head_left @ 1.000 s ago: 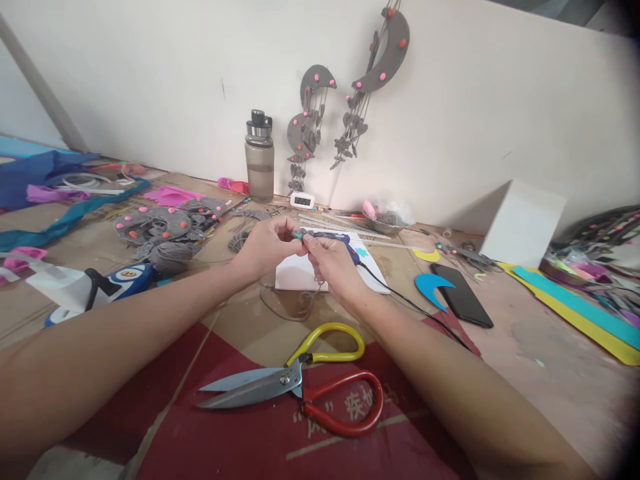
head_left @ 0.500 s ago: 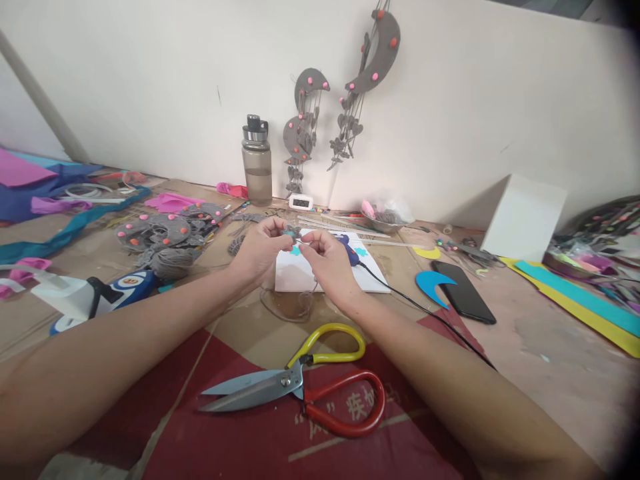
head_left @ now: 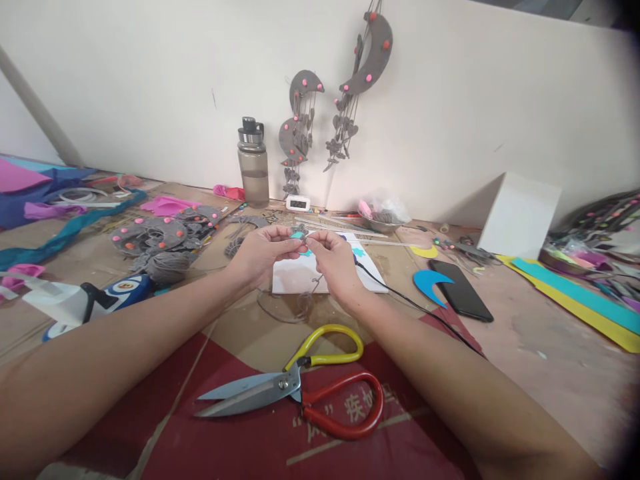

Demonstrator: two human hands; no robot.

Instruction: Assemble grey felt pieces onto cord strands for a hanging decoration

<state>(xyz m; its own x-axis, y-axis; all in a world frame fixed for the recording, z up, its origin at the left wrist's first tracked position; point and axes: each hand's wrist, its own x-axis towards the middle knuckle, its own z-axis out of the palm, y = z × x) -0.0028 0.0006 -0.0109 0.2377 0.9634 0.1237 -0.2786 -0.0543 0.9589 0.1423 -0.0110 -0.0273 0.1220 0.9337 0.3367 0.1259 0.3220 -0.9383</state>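
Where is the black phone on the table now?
In the head view the phone lies right of the right hand, beside a blue crescent.

piece: tiny teal-and-grey felt bit (head_left: 299, 234), pinched between both hands' fingertips
pose: held up off the surface, over the white sheet (head_left: 300, 276)
string: thin grey thread (head_left: 300, 303) dangling below
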